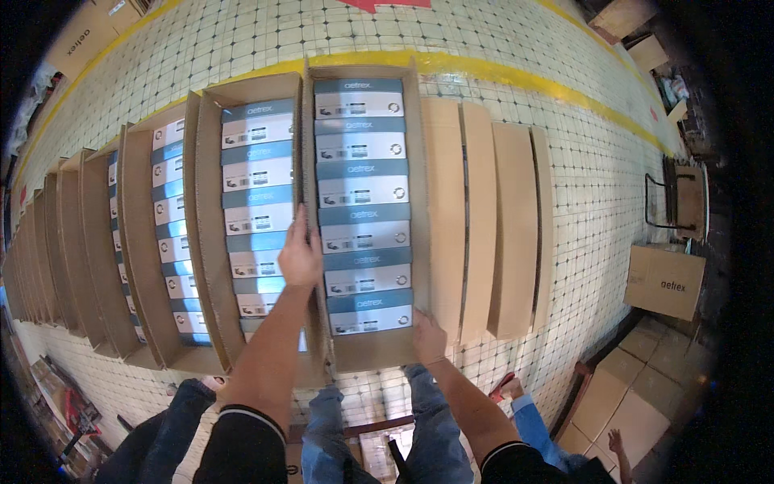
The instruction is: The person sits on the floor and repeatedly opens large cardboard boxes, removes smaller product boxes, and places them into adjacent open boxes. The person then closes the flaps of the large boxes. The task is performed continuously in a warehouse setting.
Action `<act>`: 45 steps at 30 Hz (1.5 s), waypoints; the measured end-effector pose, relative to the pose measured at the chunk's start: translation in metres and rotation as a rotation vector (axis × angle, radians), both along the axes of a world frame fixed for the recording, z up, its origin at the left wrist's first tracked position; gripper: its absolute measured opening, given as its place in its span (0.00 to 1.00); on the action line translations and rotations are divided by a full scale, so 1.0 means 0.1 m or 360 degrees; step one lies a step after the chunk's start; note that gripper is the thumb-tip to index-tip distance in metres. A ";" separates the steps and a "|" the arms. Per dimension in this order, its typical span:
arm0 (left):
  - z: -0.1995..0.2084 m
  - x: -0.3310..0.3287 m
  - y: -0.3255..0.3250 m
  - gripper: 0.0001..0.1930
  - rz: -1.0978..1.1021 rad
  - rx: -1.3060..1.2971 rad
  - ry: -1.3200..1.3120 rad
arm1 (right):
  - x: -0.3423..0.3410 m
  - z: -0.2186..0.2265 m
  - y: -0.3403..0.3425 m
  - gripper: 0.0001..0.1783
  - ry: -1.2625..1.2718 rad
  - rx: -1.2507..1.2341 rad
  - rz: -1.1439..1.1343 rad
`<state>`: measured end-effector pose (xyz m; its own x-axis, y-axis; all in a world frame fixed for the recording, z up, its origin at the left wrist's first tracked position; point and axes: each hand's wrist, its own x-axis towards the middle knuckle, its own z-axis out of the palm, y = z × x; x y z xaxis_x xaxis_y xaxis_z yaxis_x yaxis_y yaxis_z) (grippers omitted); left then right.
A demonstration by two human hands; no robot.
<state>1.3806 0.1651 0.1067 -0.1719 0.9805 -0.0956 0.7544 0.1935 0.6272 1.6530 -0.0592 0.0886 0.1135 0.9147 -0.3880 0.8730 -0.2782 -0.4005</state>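
Note:
A long open cardboard carton [375, 352] stands in front of me, packed with a column of shoe boxes [365, 235] with blue-grey lids and white sides. Along its left wall, where it meets the neighbouring carton [211, 121], my left hand [301, 256] grips the upright cardboard edge with its fingers pointing away from me. At the near right corner, my right hand [430, 337] has its fingers curled over the right wall, close to the nearest shoe box. The neighbouring carton also holds a column of shoe boxes [260, 219], partly covered by my left forearm.
More open cartons [141, 242] run in a row to the left. On the right, folded-out cardboard flaps [512, 234] lie side by side. Closed cartons [637, 379] stand at the lower right, near a single box [665, 282]. Other people's legs [532, 423] show on both sides.

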 end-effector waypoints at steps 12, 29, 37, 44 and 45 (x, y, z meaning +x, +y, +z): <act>0.44 0.83 -0.51 0.31 0.0150 0.0267 0.0829 | 0.48 0.38 -0.10 0.36 0.0550 0.0275 0.0235; -0.26 2.71 -2.79 0.53 -0.0683 -0.0549 0.0257 | 1.74 0.03 -0.43 0.69 -0.0132 -0.0410 0.0373; -1.10 2.40 -3.03 0.49 -0.0976 0.0246 0.0123 | 2.11 -0.26 -0.90 0.54 0.0060 0.0247 0.0701; -0.54 2.41 -2.97 0.26 -0.0187 0.0784 -0.0441 | 2.36 0.27 -0.93 0.19 0.0164 0.1146 0.0277; -0.34 2.44 -2.86 0.25 -0.0162 0.0864 -0.0373 | 2.38 0.42 -0.82 0.18 0.0161 0.1288 0.0273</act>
